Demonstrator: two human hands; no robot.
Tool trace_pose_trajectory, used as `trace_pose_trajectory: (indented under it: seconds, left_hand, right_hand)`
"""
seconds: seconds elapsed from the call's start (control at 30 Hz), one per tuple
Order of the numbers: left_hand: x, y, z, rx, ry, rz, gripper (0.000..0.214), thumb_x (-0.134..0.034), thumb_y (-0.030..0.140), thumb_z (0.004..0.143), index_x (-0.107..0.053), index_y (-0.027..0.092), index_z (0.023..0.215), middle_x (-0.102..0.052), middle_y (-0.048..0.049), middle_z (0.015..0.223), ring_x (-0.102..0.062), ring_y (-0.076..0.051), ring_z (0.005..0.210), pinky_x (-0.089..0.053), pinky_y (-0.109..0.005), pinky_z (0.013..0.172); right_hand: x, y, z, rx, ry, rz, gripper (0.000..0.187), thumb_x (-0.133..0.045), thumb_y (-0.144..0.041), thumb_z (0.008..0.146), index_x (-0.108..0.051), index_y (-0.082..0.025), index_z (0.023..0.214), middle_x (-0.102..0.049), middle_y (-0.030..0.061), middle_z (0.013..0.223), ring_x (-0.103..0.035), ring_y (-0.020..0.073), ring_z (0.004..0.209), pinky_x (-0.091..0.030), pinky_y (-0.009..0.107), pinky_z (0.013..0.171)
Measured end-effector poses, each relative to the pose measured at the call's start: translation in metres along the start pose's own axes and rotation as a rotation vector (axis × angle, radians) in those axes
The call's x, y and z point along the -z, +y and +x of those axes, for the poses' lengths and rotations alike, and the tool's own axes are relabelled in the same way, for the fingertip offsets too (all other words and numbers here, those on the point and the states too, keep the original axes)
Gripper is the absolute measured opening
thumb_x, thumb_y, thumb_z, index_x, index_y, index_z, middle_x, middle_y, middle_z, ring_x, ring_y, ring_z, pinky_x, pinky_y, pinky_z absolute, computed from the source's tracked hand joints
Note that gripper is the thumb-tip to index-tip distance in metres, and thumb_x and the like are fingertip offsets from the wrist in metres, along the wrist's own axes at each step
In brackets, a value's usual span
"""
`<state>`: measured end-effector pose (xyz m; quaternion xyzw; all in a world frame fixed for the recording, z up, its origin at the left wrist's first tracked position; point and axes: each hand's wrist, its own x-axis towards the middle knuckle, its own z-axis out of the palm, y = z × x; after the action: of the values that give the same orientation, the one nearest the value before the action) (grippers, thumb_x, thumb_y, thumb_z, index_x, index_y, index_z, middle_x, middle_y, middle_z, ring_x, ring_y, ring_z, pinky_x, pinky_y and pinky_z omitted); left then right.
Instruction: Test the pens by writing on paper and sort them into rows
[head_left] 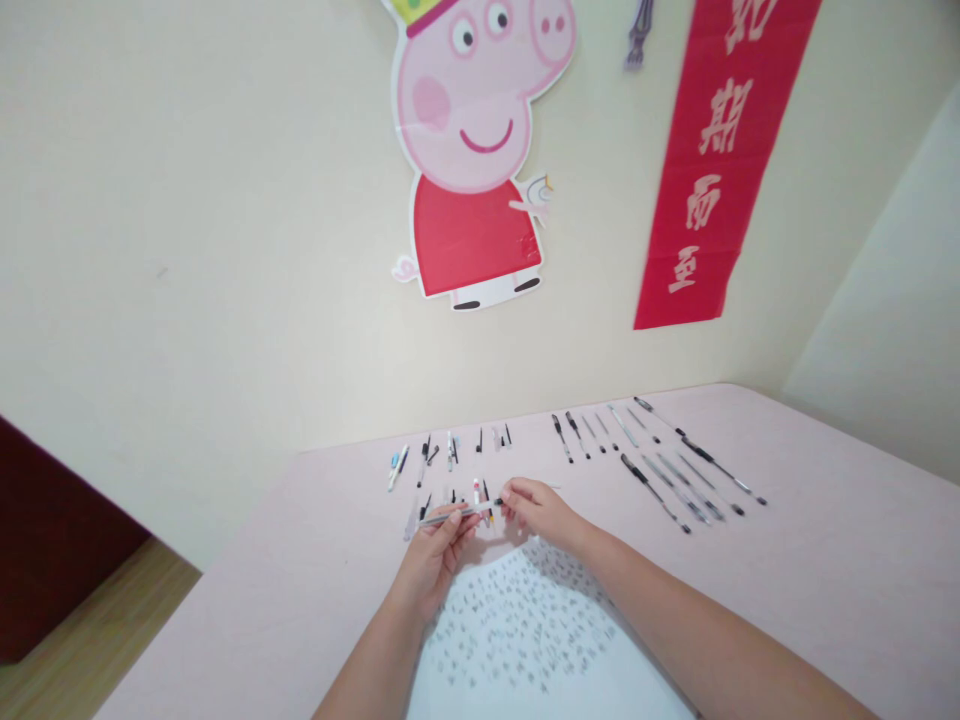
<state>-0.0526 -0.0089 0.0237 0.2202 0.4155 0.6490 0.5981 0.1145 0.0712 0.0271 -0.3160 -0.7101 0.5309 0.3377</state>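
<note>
My left hand pinches a slim, pale pen barrel between thumb and fingers, level above the table. At the barrel's right end, my right hand is closed with its fingertips at a small dark tip. A thin pale rod shows just past the right hand; whether it is held or lies on the table I cannot tell. Close behind my hands lie several pen parts, among them a white piece with a pink mark. My left hand partly covers some of these.
Several pens and dark-capped parts, including a white-and-blue pen, lie in groups at the table's back left. Farther right are rows of pens, one with a black grip. The pale pink table meets a wall with a pig cutout and red banner.
</note>
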Motion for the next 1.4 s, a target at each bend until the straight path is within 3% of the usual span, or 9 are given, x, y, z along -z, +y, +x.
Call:
trace_pose_trajectory:
  seconds: [0.2,0.57,0.87,1.23,1.4]
  left_hand:
    - [0.000,0.000,0.000,-0.003,0.003,0.004,0.008,-0.066,0.011,0.074,-0.065,0.010,0.082,-0.073,-0.0094,0.078,-0.069,-0.013,0.073,-0.055,-0.018,0.067]
    - [0.001,-0.001,0.001,0.000,-0.013,0.014,0.011,-0.067,0.012,0.073,-0.065,0.010,0.084,-0.073,-0.0092,0.080,-0.069,-0.014,0.075,-0.055,-0.018,0.068]
    - [-0.001,0.000,0.000,-0.007,0.012,0.004,0.011,-0.068,0.012,0.071,-0.065,0.010,0.081,-0.073,-0.0091,0.078,-0.069,-0.015,0.075,-0.055,-0.018,0.066]
    - [0.000,0.000,0.000,0.001,0.006,0.020,0.012,-0.068,0.012,0.071,-0.065,0.010,0.082,-0.073,-0.0092,0.078,-0.069,-0.015,0.075,-0.055,-0.018,0.066]
    - [-0.001,0.000,0.000,-0.010,0.020,0.008,0.010,-0.068,0.012,0.071,-0.065,0.011,0.080,-0.073,-0.0080,0.076,-0.069,-0.015,0.075,-0.056,-0.018,0.065]
  right_hand:
    - [0.001,-0.005,-0.002,0.093,0.011,-0.074,0.020,-0.054,-0.035,0.075,-0.052,-0.017,0.069,-0.052,-0.0016,0.063,-0.047,0.0095,0.055,-0.036,0.019,0.050]
    - [-0.001,0.004,0.000,0.044,-0.029,-0.060,0.041,-0.042,-0.050,0.083,-0.048,-0.017,0.059,-0.049,-0.0021,0.053,-0.046,0.0097,0.050,-0.038,0.021,0.051]
    - [0.001,-0.005,-0.002,0.123,0.007,-0.093,0.018,-0.052,-0.035,0.079,-0.050,-0.018,0.071,-0.053,-0.0018,0.064,-0.048,0.0105,0.059,-0.037,0.020,0.052]
    - [-0.001,0.006,0.001,0.071,-0.004,-0.145,0.044,-0.038,-0.052,0.086,-0.047,-0.018,0.058,-0.050,-0.0019,0.052,-0.048,0.0108,0.051,-0.038,0.021,0.051]
    - [0.000,0.000,-0.001,0.098,-0.002,-0.116,0.031,-0.047,-0.045,0.083,-0.050,-0.018,0.068,-0.053,-0.0019,0.060,-0.050,0.0109,0.056,-0.039,0.021,0.055]
